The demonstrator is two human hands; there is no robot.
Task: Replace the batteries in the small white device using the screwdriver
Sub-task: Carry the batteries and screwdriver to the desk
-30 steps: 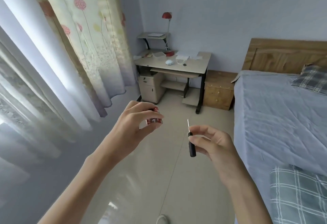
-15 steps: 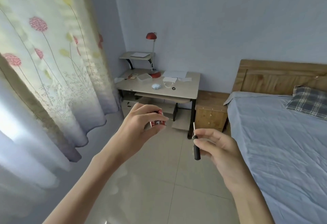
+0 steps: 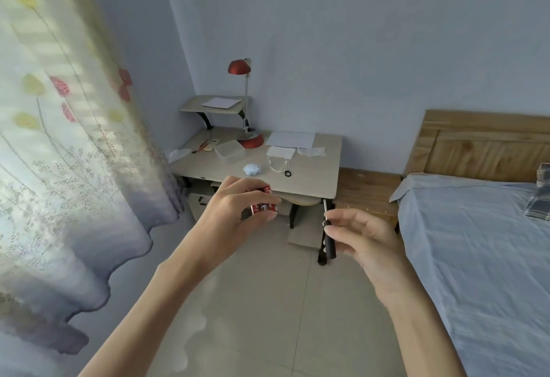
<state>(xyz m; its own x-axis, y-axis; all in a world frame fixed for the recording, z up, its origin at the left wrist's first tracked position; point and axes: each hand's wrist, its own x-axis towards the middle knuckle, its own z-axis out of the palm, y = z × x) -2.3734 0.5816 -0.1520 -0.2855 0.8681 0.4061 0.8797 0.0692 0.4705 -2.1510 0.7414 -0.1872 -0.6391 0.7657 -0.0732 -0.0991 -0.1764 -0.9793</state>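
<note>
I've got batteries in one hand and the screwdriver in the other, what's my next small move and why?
Probably step toward the desk: the white device lies on it ahead, while your left hand grips the batteries and your right hand holds the screwdriver.

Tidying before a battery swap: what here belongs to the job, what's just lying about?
Job: batteries (left hand), screwdriver (right hand), small white device on the desk.
Lying about: red lamp, papers, clear box, black ring.
</note>
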